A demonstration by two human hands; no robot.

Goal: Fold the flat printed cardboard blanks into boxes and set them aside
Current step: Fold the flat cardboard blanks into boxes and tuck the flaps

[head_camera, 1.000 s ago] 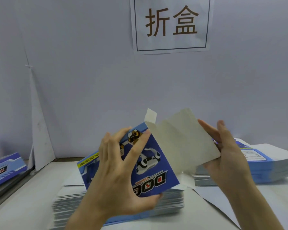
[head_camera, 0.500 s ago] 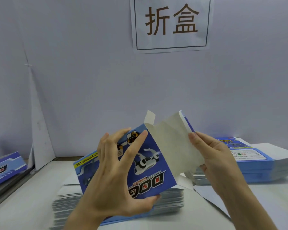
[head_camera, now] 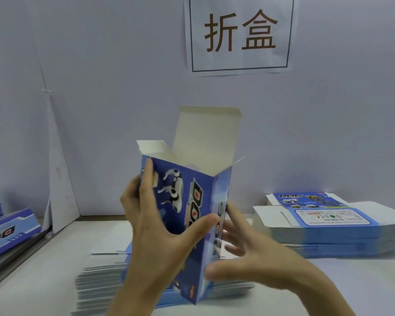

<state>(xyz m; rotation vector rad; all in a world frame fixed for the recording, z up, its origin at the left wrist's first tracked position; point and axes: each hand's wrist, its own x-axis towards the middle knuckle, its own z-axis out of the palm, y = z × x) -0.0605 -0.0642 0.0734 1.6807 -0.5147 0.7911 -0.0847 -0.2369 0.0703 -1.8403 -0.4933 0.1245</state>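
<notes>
**Square the box up before you close its ends**

Your left hand (head_camera: 153, 226) grips the upright printed box (head_camera: 192, 201) above the stack of flat blanks (head_camera: 100, 277), thumb across the front, fingers round its left edge. Your right hand (head_camera: 255, 263), fingers spread and holding nothing, presses the narrow side panel. Push the creases square, then fold the small side flap (head_camera: 152, 148) in before the tall lid flap (head_camera: 205, 137).

Right hand (head_camera: 255, 258) fingers partly hidden behind box (head_camera: 192, 201); left-edge boxes (head_camera: 9, 229) cut off; right stack (head_camera: 328, 233) blurred.
</notes>
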